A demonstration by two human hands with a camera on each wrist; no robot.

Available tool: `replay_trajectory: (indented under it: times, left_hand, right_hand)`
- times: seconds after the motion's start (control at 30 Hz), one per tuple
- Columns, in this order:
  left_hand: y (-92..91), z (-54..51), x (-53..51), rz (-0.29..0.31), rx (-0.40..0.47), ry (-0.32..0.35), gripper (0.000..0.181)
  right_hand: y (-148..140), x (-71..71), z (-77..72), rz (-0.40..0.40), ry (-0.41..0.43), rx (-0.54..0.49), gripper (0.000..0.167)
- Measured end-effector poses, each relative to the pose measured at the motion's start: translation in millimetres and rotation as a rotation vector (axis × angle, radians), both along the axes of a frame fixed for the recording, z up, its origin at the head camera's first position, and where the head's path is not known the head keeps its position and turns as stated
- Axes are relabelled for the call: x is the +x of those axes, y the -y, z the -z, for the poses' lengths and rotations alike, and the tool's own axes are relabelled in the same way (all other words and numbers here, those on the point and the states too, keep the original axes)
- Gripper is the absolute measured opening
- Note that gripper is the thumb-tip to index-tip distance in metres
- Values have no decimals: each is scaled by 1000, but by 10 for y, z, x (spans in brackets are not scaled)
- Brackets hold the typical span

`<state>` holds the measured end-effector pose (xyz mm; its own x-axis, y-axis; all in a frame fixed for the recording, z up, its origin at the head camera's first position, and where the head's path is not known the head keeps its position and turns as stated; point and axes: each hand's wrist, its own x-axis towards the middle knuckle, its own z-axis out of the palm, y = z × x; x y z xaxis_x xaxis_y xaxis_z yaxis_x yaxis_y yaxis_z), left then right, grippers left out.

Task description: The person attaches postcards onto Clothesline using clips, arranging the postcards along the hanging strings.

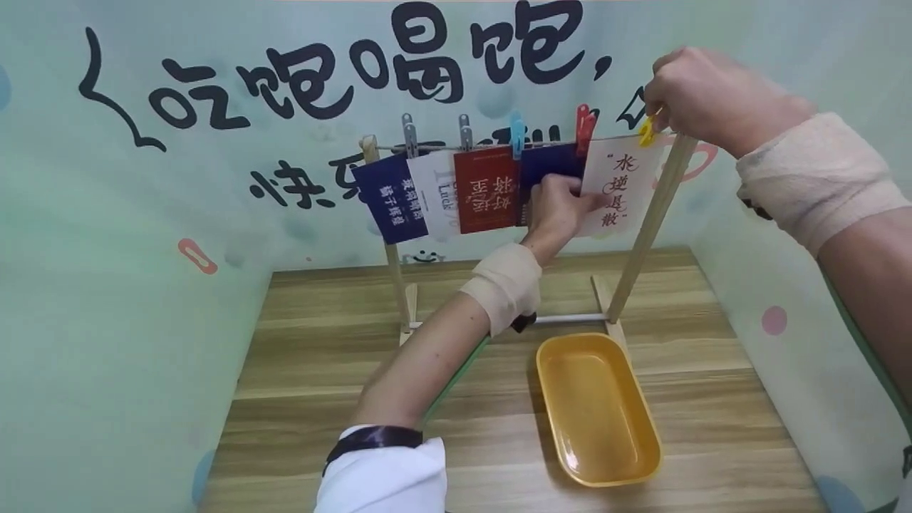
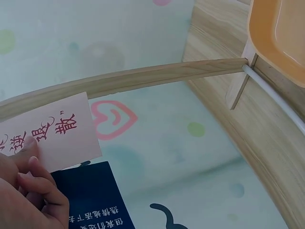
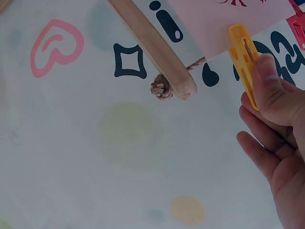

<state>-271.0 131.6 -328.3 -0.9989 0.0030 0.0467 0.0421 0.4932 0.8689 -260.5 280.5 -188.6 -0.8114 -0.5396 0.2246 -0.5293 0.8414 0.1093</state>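
A pale card with red characters (image 1: pixel 614 178) hangs at the right end of a string on a wooden rack (image 1: pixel 652 228). My left hand (image 1: pixel 556 206) pinches this card by its left side, the thumb on its printed face in the left wrist view. My right hand (image 1: pixel 695 96) pinches a yellow clothespin (image 3: pixel 243 59) between thumb and fingers; its tip lies over the card's upper corner at the string. Left of my left hand hang a dark blue card (image 1: pixel 545 162), a red card (image 1: pixel 486 191), a white card (image 1: pixel 436 189) and another blue card (image 1: pixel 395 203).
A red clothespin (image 1: pixel 586 128), a light blue clothespin (image 1: pixel 516 135) and two grey clothespins (image 1: pixel 465 132) grip the string. On the wood-grain tabletop (image 1: pixel 306 399) stands a yellow tray (image 1: pixel 548 377), in front of the rack's white crossbar (image 1: pixel 570 319). Printed walls enclose the back and sides.
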Motion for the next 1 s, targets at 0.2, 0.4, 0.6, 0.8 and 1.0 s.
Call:
replay_trajectory:
  times: [0.2,0.4,0.6,0.8,1.0]
  left_hand:
    - [-2,12,-18,4,6,-8,15]
    - [13,26,-27,16,18,3,16]
    - [49,58,-27,44,67,13,18]
    - [102,87,-14,54,104,-1,19]
    - [172,113,-6,58,66,7,19]
  right_hand:
    - [-3,-30,46,-17,11,8,11]
    - [5,-38,70,29,63,47,20]
    - [35,-37,82,91,116,53,25]
    - [14,-29,125,102,103,15,26]
    - [-41,-15,193,79,18,-21,39]
